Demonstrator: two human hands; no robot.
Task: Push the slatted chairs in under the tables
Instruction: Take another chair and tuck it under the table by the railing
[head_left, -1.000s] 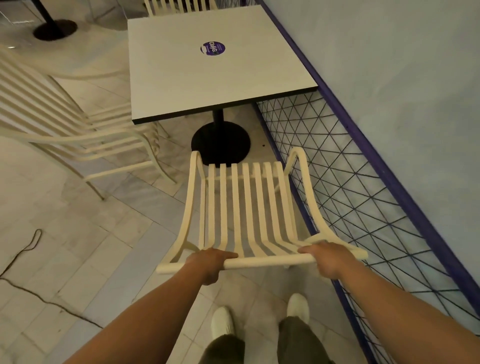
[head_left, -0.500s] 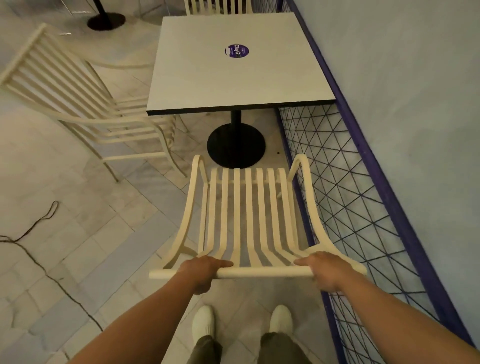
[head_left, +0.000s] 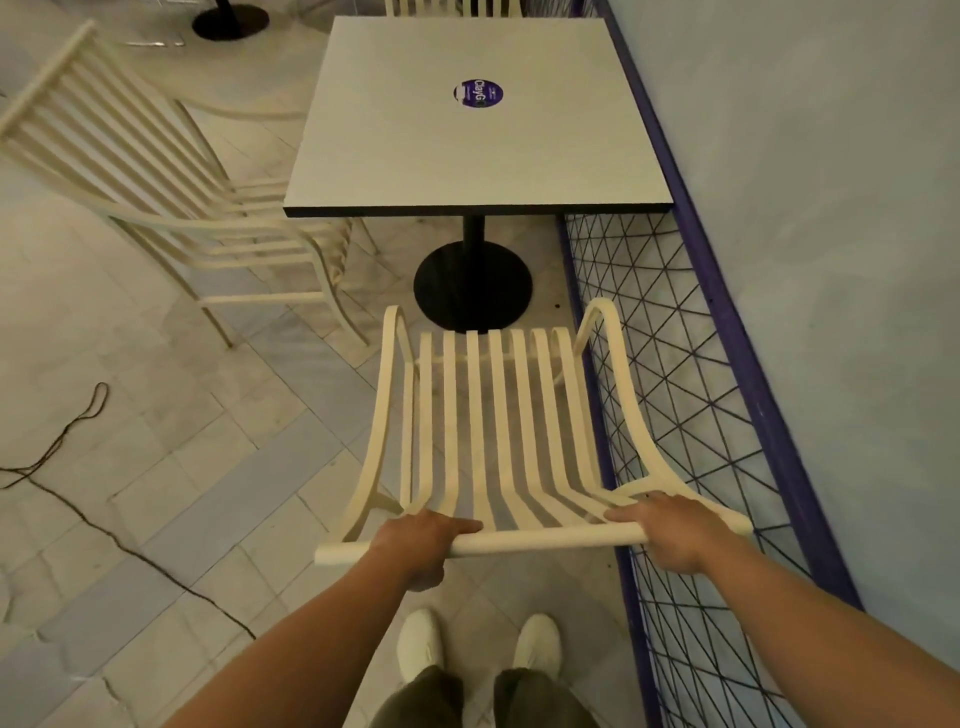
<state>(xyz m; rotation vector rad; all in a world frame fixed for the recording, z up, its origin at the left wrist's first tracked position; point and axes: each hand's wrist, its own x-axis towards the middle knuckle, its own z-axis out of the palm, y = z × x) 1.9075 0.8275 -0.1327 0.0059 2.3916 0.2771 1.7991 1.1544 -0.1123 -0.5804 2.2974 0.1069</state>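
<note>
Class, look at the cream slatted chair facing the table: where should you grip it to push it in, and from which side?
Grip the top rail of the chair from behind, standing opposite the table. The rail is a straight round bar across the back, wide enough for the left hand and right hand set apart near its ends, which should help steer it straight.
</note>
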